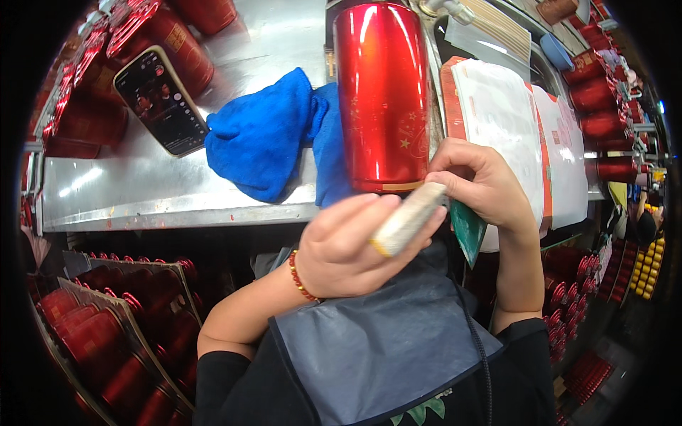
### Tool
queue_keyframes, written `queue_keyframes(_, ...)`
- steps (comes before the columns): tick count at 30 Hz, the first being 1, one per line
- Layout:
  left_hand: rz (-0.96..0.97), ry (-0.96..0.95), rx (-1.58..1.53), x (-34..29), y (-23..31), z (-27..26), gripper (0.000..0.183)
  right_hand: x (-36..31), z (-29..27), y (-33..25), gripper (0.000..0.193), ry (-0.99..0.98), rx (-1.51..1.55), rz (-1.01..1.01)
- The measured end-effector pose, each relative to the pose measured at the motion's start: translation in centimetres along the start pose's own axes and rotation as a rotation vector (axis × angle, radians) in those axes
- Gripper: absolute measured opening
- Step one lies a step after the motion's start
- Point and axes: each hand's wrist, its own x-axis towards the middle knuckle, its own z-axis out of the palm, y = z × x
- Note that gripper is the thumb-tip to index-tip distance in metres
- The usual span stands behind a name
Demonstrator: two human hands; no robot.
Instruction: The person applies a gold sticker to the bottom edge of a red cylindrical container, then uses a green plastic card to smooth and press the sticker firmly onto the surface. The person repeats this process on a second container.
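A: Obs. 1, the hands. What do you record?

B: Left hand [344, 248] raised in front of the body, fingers curled shut around a pale roll [407, 219] with a yellowish end. The roll lies slantwise across the fingers, upper end toward the right hand [476, 181]. A red bead bracelet [298, 275] sits on the left wrist.

A: And the right?

B: Fingers bent, tips pinched at the upper end of the roll, touching it. A green sheet [467, 231] hangs below that hand; I cannot tell whether the fingers actually clamp it.

A: Obs. 2, where is the red can?

B: The tall shiny red can [383, 96] stands upright on the metal bench [156, 188] near its front edge, directly behind both hands. The right fingertips are just beside its lower right corner; contact is not clear. It has a gold band at the base and small gold stars on the side.

A: Surroundings?

B: A blue cloth [266, 138] lies bunched on the bench, touching the can's left side. Further left, a phone [160, 101] leans with its screen lit. Right of the can is a stack of white printed sheets [511, 128] with orange edging. More red cans [106, 334] lie in trays below the bench on the left, and others stand in rows along the far right.

A: Clothing?

B: A grey apron [383, 341] over a black top, cord running down the front
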Motion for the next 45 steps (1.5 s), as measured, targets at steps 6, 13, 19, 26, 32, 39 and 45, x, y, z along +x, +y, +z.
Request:
queue_keyframes(6, 0.036, -0.106, 0.228, -0.2, -0.2, -1.1, 0.029, -0.1, 0.2, -0.1, 0.017, 0.019, 0.021, -0.009)
queue_keyframes(13, -0.173, -0.061, 0.152, -1.0, -0.3, -2.8, 0.035, 0.0, 0.4, -0.1, 0.018, 0.028, -0.022, -0.046)
queue_keyframes(19, -0.392, -0.125, 0.003, -1.3, -1.2, -3.4, 0.052, 0.0, 0.8, 0.1, 0.017, 0.046, 0.060, -0.048)
queue_keyframes(26, -0.404, -0.080, -0.099, 2.6, -2.1, 0.7, 0.074, -0.2, 1.2, -0.5, 0.017, 0.058, 0.110, -0.036)
queue_keyframes(32, -0.454, -0.092, -0.164, 1.7, -2.7, 0.4, 0.086, -0.4, 0.9, -0.2, 0.017, 0.061, 0.033, -0.041)
queue_keyframes(39, -0.566, -0.091, -0.295, 0.9, -3.0, -0.1, 0.094, -0.7, 0.4, -0.7, 0.013, -0.014, 0.052, -0.036)
queue_keyframes(45, -0.607, -0.113, -0.391, 0.2, -3.2, -0.2, 0.089, -0.9, 0.2, -1.4, 0.012, -0.023, 0.032, -0.022)
